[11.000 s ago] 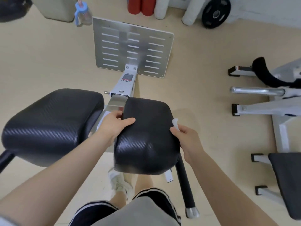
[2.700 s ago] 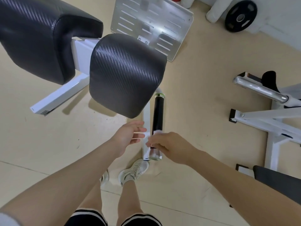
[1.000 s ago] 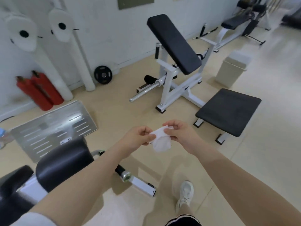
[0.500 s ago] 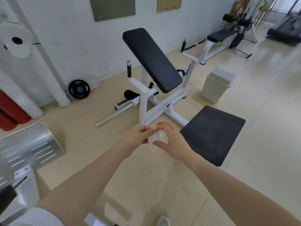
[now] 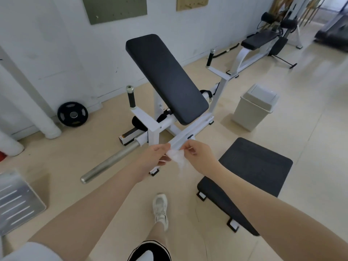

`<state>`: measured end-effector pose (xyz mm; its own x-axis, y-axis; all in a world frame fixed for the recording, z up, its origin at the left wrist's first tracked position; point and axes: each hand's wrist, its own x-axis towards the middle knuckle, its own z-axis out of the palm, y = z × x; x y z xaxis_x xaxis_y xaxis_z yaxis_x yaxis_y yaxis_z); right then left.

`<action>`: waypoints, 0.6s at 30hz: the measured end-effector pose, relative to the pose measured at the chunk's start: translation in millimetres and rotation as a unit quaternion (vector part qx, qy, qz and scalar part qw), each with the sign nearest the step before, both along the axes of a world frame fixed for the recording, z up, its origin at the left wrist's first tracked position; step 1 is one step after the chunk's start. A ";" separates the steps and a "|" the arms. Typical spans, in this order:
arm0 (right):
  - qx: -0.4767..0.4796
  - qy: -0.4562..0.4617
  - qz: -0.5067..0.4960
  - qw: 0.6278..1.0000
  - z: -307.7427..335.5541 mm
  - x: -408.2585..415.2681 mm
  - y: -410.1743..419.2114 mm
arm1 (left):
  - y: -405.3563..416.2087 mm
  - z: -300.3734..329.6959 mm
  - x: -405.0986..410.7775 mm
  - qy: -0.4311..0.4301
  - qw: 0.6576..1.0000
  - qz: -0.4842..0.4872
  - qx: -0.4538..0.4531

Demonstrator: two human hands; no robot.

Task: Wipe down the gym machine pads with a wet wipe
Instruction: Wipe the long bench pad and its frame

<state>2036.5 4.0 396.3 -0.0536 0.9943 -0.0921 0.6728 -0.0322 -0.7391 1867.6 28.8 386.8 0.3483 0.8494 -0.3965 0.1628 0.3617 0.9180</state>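
Head view — both hands (image 5: 177, 157) pinch wet wipe (image 5: 177, 157) before slanted pad (image 5: 165, 78).

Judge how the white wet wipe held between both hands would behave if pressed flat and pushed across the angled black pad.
The wet wipe looks limp: it hangs crumpled between the left hand and right hand, so it would probably bunch up unless spread first. It seems thin and light, likely to drape onto the angled pad. The pad's slope may let it slide downward.
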 end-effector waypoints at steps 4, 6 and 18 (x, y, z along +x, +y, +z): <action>-0.079 0.116 -0.107 0.984 6.8 22.0 98.6 | 101.7 4.6 25.6 -0.007 1.000 -0.018 -0.024; -0.104 0.154 -0.131 0.974 17.1 31.8 141.5 | 148.1 10.1 37.1 0.018 0.999 -0.039 -0.004; -0.136 0.226 -0.144 0.954 12.8 106.8 341.0 | 338.3 8.8 104.1 -0.014 0.997 -0.003 -0.076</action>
